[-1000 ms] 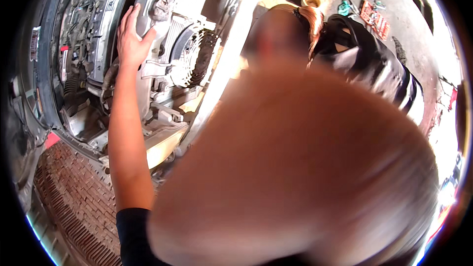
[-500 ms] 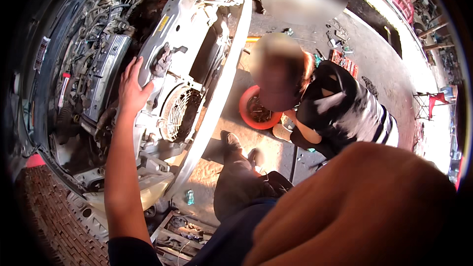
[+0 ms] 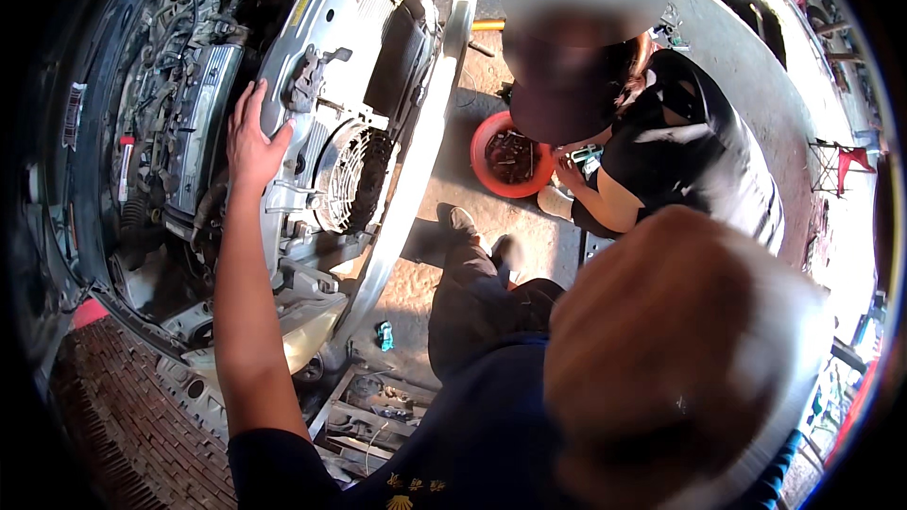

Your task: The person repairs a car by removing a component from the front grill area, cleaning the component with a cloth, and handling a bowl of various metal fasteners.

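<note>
Radiator support panel (image 3: pixel 312 85) at the front of the open engine bay stays under the left hand (image 3: pixel 250 137), its grip wide and flat as before; right hand is out of view.

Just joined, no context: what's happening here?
A person leans over an open engine bay, left hand flat on the silver radiator support above the fan. The right hand is not clearly in view; a large blurred shape fills the lower right. A co-worker crouches by a red basin on the floor.
</note>
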A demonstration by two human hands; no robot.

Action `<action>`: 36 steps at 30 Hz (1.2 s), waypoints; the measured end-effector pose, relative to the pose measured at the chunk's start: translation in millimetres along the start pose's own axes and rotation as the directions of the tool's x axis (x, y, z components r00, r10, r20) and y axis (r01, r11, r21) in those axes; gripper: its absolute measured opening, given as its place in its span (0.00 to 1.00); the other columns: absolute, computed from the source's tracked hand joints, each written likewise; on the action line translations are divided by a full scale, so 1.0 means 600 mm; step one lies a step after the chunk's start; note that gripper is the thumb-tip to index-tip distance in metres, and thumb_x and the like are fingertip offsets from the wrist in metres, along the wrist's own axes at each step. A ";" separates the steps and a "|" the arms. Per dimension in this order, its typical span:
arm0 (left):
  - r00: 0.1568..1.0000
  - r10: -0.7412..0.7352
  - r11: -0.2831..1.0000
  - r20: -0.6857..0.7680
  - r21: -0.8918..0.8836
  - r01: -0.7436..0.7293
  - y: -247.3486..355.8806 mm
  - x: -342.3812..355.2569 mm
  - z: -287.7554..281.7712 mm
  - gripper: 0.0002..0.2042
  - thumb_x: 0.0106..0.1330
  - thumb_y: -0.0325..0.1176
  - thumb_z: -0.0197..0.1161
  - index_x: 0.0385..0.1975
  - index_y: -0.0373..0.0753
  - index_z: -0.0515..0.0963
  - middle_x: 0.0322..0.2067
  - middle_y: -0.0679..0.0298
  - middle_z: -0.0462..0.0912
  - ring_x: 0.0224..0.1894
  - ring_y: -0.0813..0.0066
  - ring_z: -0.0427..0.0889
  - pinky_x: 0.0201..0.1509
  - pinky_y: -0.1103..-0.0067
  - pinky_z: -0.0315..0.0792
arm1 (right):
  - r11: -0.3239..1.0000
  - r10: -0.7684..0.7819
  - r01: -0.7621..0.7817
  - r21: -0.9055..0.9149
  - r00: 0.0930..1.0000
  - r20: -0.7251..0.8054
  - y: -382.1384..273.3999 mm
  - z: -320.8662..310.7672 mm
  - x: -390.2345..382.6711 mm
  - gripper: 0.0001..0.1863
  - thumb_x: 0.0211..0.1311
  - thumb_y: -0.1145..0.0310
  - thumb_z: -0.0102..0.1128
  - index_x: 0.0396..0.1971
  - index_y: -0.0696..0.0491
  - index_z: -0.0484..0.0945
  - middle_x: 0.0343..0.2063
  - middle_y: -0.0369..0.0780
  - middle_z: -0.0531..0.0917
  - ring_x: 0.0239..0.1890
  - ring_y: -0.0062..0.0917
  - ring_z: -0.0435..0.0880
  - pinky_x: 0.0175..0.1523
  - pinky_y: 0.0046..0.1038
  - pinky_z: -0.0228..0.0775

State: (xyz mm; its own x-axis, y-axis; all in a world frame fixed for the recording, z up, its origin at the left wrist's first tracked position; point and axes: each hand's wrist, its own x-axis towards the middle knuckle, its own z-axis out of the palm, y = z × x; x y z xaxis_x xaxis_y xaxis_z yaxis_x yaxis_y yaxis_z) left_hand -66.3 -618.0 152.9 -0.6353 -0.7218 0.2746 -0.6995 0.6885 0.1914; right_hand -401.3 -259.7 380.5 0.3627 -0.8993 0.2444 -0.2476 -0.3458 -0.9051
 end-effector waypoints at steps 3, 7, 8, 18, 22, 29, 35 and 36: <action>1.000 -0.008 0.999 0.001 0.031 0.008 -0.012 -0.009 -0.028 0.40 0.63 0.40 0.75 0.76 0.48 0.67 0.75 0.55 0.68 0.74 0.49 0.69 0.76 0.61 0.64 | 0.978 0.210 -0.211 -0.002 0.973 0.091 0.034 0.040 -0.023 0.22 0.68 0.63 0.70 0.17 0.50 0.69 0.14 0.37 0.71 0.17 0.36 0.76 0.23 0.40 0.66; 0.998 0.062 0.997 -0.025 0.038 -0.061 -0.009 0.007 -0.008 0.39 0.63 0.40 0.75 0.76 0.47 0.68 0.74 0.54 0.70 0.74 0.49 0.70 0.77 0.61 0.64 | 0.949 0.147 -0.198 0.245 0.966 0.214 0.011 0.098 -0.024 0.18 0.75 0.58 0.59 0.31 0.58 0.81 0.22 0.47 0.82 0.29 0.49 0.85 0.34 0.47 0.78; 0.998 0.053 0.998 -0.019 0.022 -0.053 -0.002 0.010 -0.004 0.38 0.63 0.39 0.75 0.75 0.46 0.69 0.73 0.53 0.71 0.74 0.49 0.70 0.77 0.61 0.64 | 0.919 0.114 -0.175 0.353 0.976 0.185 0.000 0.100 -0.017 0.18 0.76 0.58 0.58 0.32 0.58 0.82 0.23 0.47 0.83 0.29 0.49 0.85 0.34 0.47 0.78; 0.997 0.078 0.997 -0.016 -0.005 -0.078 -0.022 0.002 -0.001 0.38 0.63 0.39 0.76 0.74 0.44 0.69 0.71 0.53 0.73 0.74 0.50 0.70 0.77 0.62 0.63 | 0.509 -0.096 -0.148 0.848 0.969 0.227 0.078 0.117 -0.108 0.21 0.76 0.56 0.59 0.28 0.59 0.81 0.21 0.44 0.80 0.24 0.43 0.81 0.32 0.43 0.74; 0.999 0.041 0.999 -0.003 0.011 -0.041 -0.007 0.003 -0.003 0.38 0.63 0.38 0.75 0.74 0.45 0.69 0.72 0.54 0.72 0.74 0.50 0.69 0.78 0.62 0.63 | 0.636 0.560 -0.591 0.496 0.796 0.231 0.168 0.173 -0.146 0.20 0.75 0.55 0.61 0.30 0.59 0.83 0.23 0.46 0.80 0.28 0.34 0.79 0.40 0.40 0.74; 0.998 0.063 0.998 -0.003 -0.004 -0.063 -0.011 0.002 -0.012 0.38 0.62 0.36 0.75 0.74 0.43 0.68 0.72 0.52 0.71 0.75 0.49 0.68 0.78 0.62 0.62 | 0.620 0.727 -0.579 0.530 0.678 -0.110 0.298 0.228 -0.152 0.22 0.72 0.55 0.62 0.27 0.61 0.80 0.21 0.36 0.77 0.28 0.19 0.76 0.36 0.28 0.68; 0.999 0.050 0.999 0.001 -0.007 -0.050 -0.017 0.001 -0.012 0.38 0.62 0.35 0.75 0.74 0.42 0.68 0.72 0.52 0.71 0.75 0.49 0.68 0.79 0.62 0.61 | 0.608 0.790 -0.723 0.329 0.591 -0.160 0.479 0.252 -0.196 0.22 0.72 0.54 0.62 0.32 0.62 0.84 0.25 0.41 0.84 0.30 0.27 0.83 0.39 0.34 0.74; 1.000 0.027 1.000 0.004 0.000 -0.027 -0.013 -0.001 -0.013 0.38 0.61 0.34 0.75 0.74 0.41 0.68 0.72 0.52 0.72 0.75 0.50 0.68 0.79 0.62 0.61 | 0.530 0.846 -0.793 0.300 0.520 -0.120 0.507 0.248 -0.200 0.22 0.71 0.53 0.62 0.32 0.61 0.85 0.25 0.40 0.85 0.30 0.25 0.83 0.39 0.34 0.74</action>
State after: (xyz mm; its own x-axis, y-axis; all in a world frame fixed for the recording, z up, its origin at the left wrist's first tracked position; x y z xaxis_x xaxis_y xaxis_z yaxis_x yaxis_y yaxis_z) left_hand -58.0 -622.5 158.5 -0.6553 -0.7033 0.2756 -0.6823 0.7076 0.1835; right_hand -386.5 -217.0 23.8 -0.1285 -0.7924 -0.5963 -0.1493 0.6099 -0.7783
